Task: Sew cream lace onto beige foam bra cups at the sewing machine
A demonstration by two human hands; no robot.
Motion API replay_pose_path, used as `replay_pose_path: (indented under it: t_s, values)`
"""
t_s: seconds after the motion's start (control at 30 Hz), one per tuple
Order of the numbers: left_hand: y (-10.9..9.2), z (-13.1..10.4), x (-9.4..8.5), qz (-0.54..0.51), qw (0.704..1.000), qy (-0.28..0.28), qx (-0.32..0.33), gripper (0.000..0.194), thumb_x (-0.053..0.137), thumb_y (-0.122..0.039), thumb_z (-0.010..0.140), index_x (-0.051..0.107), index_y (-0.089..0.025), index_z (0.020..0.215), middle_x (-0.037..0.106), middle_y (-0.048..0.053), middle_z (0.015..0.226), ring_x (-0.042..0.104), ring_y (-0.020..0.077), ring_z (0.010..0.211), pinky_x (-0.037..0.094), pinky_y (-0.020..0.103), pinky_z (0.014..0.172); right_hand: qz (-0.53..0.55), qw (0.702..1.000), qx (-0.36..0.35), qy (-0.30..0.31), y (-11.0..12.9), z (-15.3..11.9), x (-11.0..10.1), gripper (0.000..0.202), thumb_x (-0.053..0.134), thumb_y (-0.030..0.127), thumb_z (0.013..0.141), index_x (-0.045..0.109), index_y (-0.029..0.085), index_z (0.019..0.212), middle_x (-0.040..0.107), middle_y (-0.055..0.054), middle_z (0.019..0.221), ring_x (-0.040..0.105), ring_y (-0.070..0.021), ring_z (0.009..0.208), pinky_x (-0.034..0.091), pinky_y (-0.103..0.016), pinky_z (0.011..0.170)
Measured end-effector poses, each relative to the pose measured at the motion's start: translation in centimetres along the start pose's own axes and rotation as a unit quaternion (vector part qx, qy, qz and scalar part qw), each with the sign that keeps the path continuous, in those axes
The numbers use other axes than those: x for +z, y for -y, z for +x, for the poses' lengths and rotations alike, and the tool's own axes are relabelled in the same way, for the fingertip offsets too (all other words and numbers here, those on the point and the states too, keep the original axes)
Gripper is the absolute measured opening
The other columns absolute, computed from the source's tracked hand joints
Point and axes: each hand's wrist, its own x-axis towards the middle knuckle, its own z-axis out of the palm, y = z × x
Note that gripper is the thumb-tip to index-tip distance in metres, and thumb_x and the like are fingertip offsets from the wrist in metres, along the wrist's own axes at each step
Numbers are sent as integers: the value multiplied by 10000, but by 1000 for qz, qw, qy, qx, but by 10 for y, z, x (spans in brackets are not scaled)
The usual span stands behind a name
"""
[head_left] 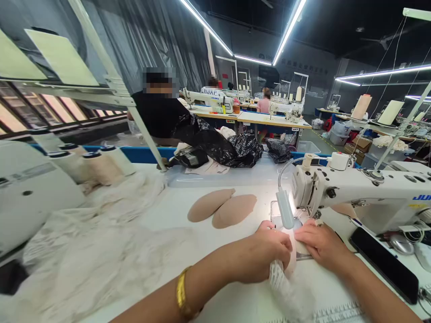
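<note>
My left hand [269, 249] is closed on white lacy fabric [281, 282], just in front of the sewing machine's needle area. A pale pink strip [291, 258] of the work runs between my two hands. My right hand [323, 244] lies with its fingers stretched out on the piece beside the needle area, pressing it down. The white sewing machine [353, 188] stands over my right hand, and a small grey lamp [285, 208] lights the spot. The needle and presser foot are mostly hidden. Two beige oval cup pieces [222, 208] lie left of the machine.
A heap of white lace fabric [101, 251] covers the table's left side, by several thread cones [104, 166]. On the right lies a black phone [385, 262]; a ruler scale [340, 312] marks the front edge. Black plastic bags [229, 150] and a person in black [155, 112] are beyond.
</note>
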Motion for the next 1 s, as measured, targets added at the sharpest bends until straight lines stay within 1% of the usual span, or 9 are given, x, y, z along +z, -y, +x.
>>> replay_pose_path:
  t_s: [0.1,0.3,0.57,0.73,0.87,0.93,1.0]
  values:
    - [3,0,2,-7,1000,-15,8,462,637,113,635,789,-266,852,722,-31,1116,616,200,957,404,323,847,17,1000,24,1,-3,-1,2,349,493,59,986,721,283,1126,765,-34,1021,640,-220,940,492,-319,742]
    - [5,2,5,-21,999,-32,22,340,685,54,707,784,-245,833,726,-7,1115,629,199,944,412,316,832,21,999,36,13,-4,-2,0,361,499,52,967,720,283,1133,770,-33,1056,640,-226,968,503,-330,771]
    - [13,1,11,-13,998,-50,47,326,667,40,704,784,-247,805,727,1,1106,637,193,904,338,397,985,5,1000,23,7,-5,-3,1,356,505,34,953,705,274,1122,768,-35,1027,652,-227,942,519,-338,777]
    - [18,5,9,-5,998,-34,47,414,614,87,631,776,-244,820,713,0,1134,645,177,871,324,373,924,0,1000,20,-5,-3,-3,1,390,495,9,927,695,273,1132,762,-38,1031,660,-229,927,526,-353,783]
    - [21,8,5,5,999,-22,29,498,565,123,591,766,-246,857,719,-27,1124,650,169,913,306,356,937,-2,1000,21,-13,-3,-4,1,401,494,7,922,694,277,1141,757,-38,1004,659,-234,929,521,-350,767]
    - [23,9,4,12,999,-22,20,531,543,132,575,760,-247,878,730,-46,1095,639,162,905,296,357,951,-1,1000,26,-13,-3,-4,1,388,500,12,927,698,278,1128,754,-37,996,657,-234,934,513,-340,749]
    - [26,10,4,16,999,-25,15,517,547,127,584,752,-246,877,735,-65,1022,616,151,861,290,357,952,1,1000,26,-15,-3,-5,1,361,505,24,941,703,276,1107,751,-39,996,655,-229,931,503,-330,736]
